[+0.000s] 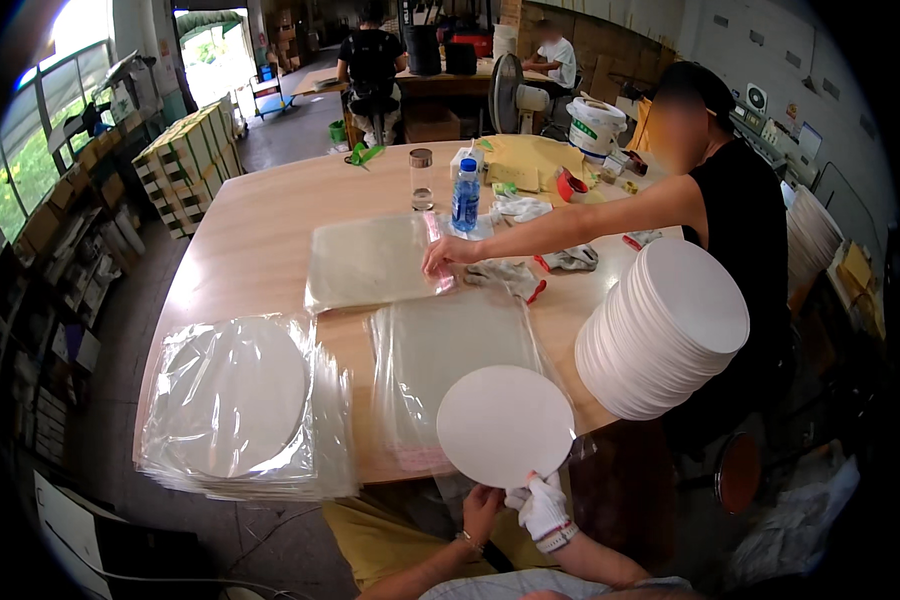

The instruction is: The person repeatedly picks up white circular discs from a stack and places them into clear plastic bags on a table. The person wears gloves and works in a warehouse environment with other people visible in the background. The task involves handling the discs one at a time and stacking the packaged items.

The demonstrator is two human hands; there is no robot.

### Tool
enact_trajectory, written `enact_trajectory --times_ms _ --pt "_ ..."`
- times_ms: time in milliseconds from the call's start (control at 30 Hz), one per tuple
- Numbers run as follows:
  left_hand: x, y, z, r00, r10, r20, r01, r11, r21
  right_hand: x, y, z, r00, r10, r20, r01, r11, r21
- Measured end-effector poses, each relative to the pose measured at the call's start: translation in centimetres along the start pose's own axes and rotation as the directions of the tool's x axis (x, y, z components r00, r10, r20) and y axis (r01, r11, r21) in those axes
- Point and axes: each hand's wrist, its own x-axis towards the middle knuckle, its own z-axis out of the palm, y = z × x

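Observation:
A round white disc (506, 425) lies nearly flat over the table's front edge, with clear film showing beside and below it. My right hand (542, 510), in a white glove, is closed on the disc's near edge. Just left of it, my bare left hand (480, 512) has its fingers pinched together under that edge, where the clear plastic bag (587, 442) hangs; the exact grip is partly hidden. Beneath the disc's far side lies a stack of clear flat bags (450, 345). A tall, leaning stack of white discs (660, 325) stands to the right.
At left is a pile of bagged discs (235, 400). Across the table, a person's bare hand (450, 255) touches another bag stack (365, 262). Beyond are a blue-capped bottle (466, 198), a glass tumbler (422, 180), gloves (510, 277), red tape (571, 186) and a white bucket (596, 130).

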Motion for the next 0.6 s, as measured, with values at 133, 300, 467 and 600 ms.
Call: enact_trajectory --times_ms 133,300,467,600 --pt "0.2 -0.7 -1.5 0.994 -0.098 -0.038 0.093 0.988 -0.123 4.1 0.9 1.6 0.985 0.039 0.167 -0.056 0.994 0.098" --pt "0.9 -0.9 -2.5 0.996 -0.091 -0.018 0.088 0.988 -0.13 7.0 2.1 1.3 0.942 0.004 0.335 -0.093 0.963 0.252" --pt "0.7 1.0 -2.6 0.907 0.258 0.332 -0.41 0.369 0.834 6.3 2.0 1.9 0.939 -0.059 0.34 -0.057 0.945 0.322" --pt "0.7 2.3 -3.2 0.707 0.273 0.652 -0.609 -0.234 0.758 3.8 0.3 1.8 0.952 -0.016 0.305 -0.063 0.967 0.247"
